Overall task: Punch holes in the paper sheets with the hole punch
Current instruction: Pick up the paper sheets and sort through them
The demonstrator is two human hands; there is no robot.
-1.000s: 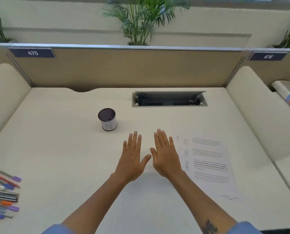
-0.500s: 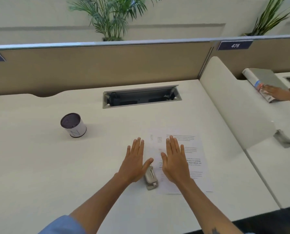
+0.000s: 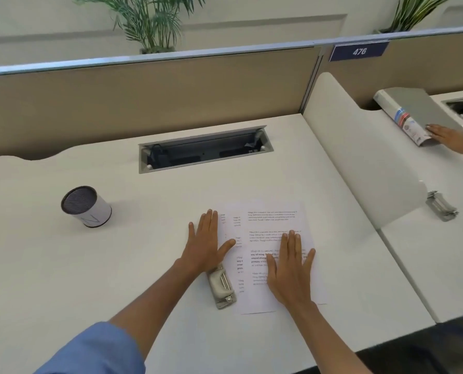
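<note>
Printed white paper sheets (image 3: 271, 220) lie flat on the white desk (image 3: 117, 265), right of centre. A grey metal hole punch (image 3: 221, 287) sits at the sheets' left edge, near the front. My left hand (image 3: 206, 244) rests flat, fingers spread, over the sheets' left edge just above the punch, its heel touching the punch's far end. My right hand (image 3: 291, 268) lies flat on the middle of the sheets, fingers apart. Neither hand grips anything.
A white cylindrical cup (image 3: 86, 206) with a dark top stands at the left. A cable tray opening (image 3: 206, 152) is sunk into the desk's back. A curved divider (image 3: 365, 163) walls off the right desk, where another person's hand (image 3: 451, 139) holds a binder and a second punch (image 3: 440, 206) lies.
The view has swung right and down, dropping the pens at left out of view. My right hand has slid further right onto the sheets, and my hands are now farther apart.
</note>
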